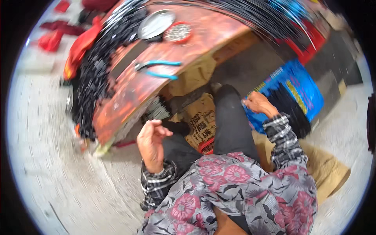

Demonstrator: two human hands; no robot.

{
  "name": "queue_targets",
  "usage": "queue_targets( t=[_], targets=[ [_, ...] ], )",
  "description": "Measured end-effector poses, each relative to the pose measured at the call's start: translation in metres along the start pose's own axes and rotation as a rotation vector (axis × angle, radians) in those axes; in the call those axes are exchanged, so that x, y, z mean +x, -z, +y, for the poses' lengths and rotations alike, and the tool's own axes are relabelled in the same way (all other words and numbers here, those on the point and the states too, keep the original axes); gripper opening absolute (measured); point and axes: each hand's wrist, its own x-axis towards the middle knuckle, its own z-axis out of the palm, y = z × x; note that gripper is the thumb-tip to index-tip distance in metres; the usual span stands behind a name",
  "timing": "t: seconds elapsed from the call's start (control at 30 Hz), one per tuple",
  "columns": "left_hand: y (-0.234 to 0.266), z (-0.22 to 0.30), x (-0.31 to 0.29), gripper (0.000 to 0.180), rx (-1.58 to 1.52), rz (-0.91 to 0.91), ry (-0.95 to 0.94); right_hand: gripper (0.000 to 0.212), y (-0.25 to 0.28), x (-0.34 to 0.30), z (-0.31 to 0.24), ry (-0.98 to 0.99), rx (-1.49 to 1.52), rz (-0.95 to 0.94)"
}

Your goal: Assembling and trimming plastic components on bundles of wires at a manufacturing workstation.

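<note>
My left hand (151, 145) is raised over my left thigh, its fingers loosely bent and apart, with nothing visible in it. My right hand (260, 104) hovers at the near-left side of a blue plastic bag (313, 92). Its fingers are curled together, and whatever they may hold is too small or hidden to make out. A bundle of thin black strips (288, 103) lies on the bag, just right of that hand. On the reddish table (203, 23) ahead rest pliers with blue handles (158, 69), their handles spread.
A round pale dish (157, 24) and a red-rimmed dish of small metal pieces (178, 32) stand on the table. Black pieces (96, 74) are heaped along its left side. Long black rods (235, 9) cross the far edge. Brown printed paper (199, 121) lies between my legs.
</note>
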Motion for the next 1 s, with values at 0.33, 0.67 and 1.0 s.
queue_targets(
  t=[0.33,0.67,1.0],
  targets=[
    [0.081,-0.002,-0.029,0.029,-0.094,0.112,0.106,0.030,0.018,-0.017,-0.284,1.027,-0.161,0.477],
    [0.127,-0.043,-0.060,0.025,-0.334,0.113,0.272,0.019,0.010,0.016,-0.396,0.948,-0.661,0.495],
    [0.147,-0.044,-0.056,0.024,-0.449,0.206,0.346,0.055,0.186,0.063,-0.249,0.117,-0.708,0.974]
  ],
)
